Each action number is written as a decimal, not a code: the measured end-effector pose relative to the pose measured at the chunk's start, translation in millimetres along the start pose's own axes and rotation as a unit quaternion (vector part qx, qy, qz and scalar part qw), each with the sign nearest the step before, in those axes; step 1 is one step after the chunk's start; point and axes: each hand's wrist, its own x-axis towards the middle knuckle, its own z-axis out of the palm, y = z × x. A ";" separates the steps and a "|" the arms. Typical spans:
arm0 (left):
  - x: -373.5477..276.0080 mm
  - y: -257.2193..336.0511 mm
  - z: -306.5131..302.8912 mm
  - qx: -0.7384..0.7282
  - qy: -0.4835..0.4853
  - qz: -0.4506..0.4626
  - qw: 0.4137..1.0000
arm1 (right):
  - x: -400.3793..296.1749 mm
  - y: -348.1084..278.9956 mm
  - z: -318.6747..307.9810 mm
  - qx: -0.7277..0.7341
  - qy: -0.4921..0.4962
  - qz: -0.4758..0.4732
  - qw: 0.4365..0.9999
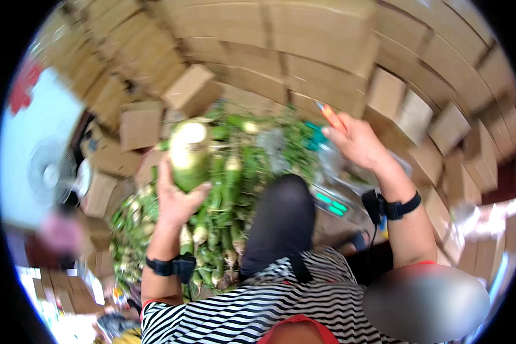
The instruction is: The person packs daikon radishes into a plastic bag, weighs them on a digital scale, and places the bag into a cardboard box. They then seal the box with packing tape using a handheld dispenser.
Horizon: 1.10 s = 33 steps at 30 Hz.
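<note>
My left hand (178, 202) grips a thick green-and-white radish (190, 159), its pale cut-looking end pointing away from me. Raised to the right, my right hand (359, 139) holds a small knife (333, 118) with an orange handle, its short blade pointing up and left, apart from the radish. Beneath and beside the radish lies a heap of long green radishes (230, 185), some with leaves and pale tips. Leafy greens (299, 148) spread on the heap's right side. Motion blurs parts of the picture.
A digital scale (348, 206) with a lit green display stands right of my knee, with clear plastic bags (333, 161) above it. Stacked cardboard boxes (322, 34) wall the far side. A fan (49, 172) stands at left; near it is a blurred person (62, 236).
</note>
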 end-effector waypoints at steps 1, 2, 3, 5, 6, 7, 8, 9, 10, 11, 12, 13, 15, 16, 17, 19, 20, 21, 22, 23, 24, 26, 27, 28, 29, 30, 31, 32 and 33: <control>2.1 4.4 11.0 -0.059 -0.023 -0.027 0.998 | -16.0 12.5 -17.8 -0.010 0.031 0.034 0.999; 4.9 10.1 29.7 -0.110 -0.036 -0.025 0.993 | -34.5 34.5 -34.4 -0.021 0.085 0.051 0.995; 7.7 19.1 46.8 -0.152 -0.042 -0.026 0.987 | -54.5 47.3 -52.1 -0.063 0.109 0.103 0.987; 20.3 38.3 85.3 -0.167 -0.114 0.033 0.979 | -99.3 103.3 -70.1 -0.116 0.178 0.183 0.960; 28.0 47.6 109.7 -0.114 -0.142 0.091 0.979 | -124.1 137.7 -73.5 -0.111 0.188 0.240 0.946; 30.9 71.5 133.4 -0.124 -0.182 0.088 0.971 | -144.9 173.4 -71.7 -0.098 0.195 0.287 0.933; 35.4 87.5 158.1 -0.070 -0.220 0.137 0.963 | -159.3 197.1 -66.4 -0.082 0.199 0.330 0.919; 40.4 102.4 178.5 -0.009 -0.252 0.183 0.950 | -166.0 206.1 -56.5 -0.012 0.210 0.355 0.911; 42.1 116.6 202.2 0.005 -0.311 0.181 0.933 | -174.0 211.9 -46.5 0.054 0.220 0.380 0.897; 43.3 129.4 229.7 0.014 -0.371 0.179 0.911 | -183.0 216.4 -42.5 0.117 0.231 0.407 0.876; 47.0 139.6 254.9 0.058 -0.424 0.196 0.882 | -186.1 219.4 -39.5 0.172 0.209 0.425 0.864; 49.2 147.1 277.2 0.104 -0.473 0.210 0.849 | -186.5 220.4 -34.9 0.228 0.184 0.437 0.850; 47.6 148.9 328.2 0.303 -0.517 0.247 0.762 | -189.0 233.9 -27.2 0.298 0.154 0.440 0.833; 45.5 154.2 353.0 0.341 -0.545 0.257 0.722 | -191.9 247.9 -23.5 0.311 0.152 0.436 0.831; 42.9 159.9 376.1 0.377 -0.571 0.266 0.679 | -195.6 260.5 -20.7 0.323 0.150 0.431 0.829; 42.0 151.4 408.6 0.424 -0.602 0.256 0.626 | -188.2 237.9 -31.2 0.350 0.139 0.408 0.831; 40.3 140.9 425.2 0.428 -0.613 0.246 0.617 | -185.3 236.2 -32.5 0.338 0.133 0.403 0.840; 38.9 130.0 439.0 0.433 -0.623 0.235 0.608 | -183.5 238.0 -32.3 0.327 0.126 0.396 0.849; 38.4 120.6 452.2 0.414 -0.643 0.202 0.612 | -181.6 246.6 -31.2 0.304 0.113 0.386 0.864; 35.6 105.1 463.9 0.389 -0.642 0.199 0.630 | -182.2 251.2 -29.5 0.307 0.115 0.388 0.861; 33.4 84.9 472.7 0.366 -0.641 0.193 0.647 | -178.6 248.5 -27.8 0.312 0.114 0.389 0.859; 27.5 71.0 483.4 0.345 -0.648 0.163 0.659 | -176.4 243.8 -32.6 0.314 0.100 0.390 0.860; 25.1 62.2 488.7 0.357 -0.638 0.176 0.659 | -175.7 245.4 -32.6 0.313 0.097 0.387 0.862; 22.1 52.0 494.5 0.368 -0.629 0.188 0.658 | -175.7 247.5 -32.6 0.311 0.094 0.384 0.864; 20.4 41.2 498.5 0.379 -0.619 0.200 0.658 | -175.4 249.5 -32.1 0.310 0.091 0.380 0.867; 18.8 39.4 500.1 0.375 -0.607 0.211 0.668 | -176.0 252.9 -31.4 0.307 0.090 0.382 0.867; 17.2 37.0 500.3 0.371 -0.594 0.221 0.679 | -176.3 256.5 -29.8 0.305 0.089 0.384 0.867; 15.8 34.3 499.8 0.368 -0.581 0.231 0.689 | -176.3 259.1 -28.4 0.302 0.087 0.385 0.868; 14.1 33.8 497.1 0.377 -0.562 0.254 0.691 | -176.0 258.0 -29.8 0.298 0.086 0.384 0.870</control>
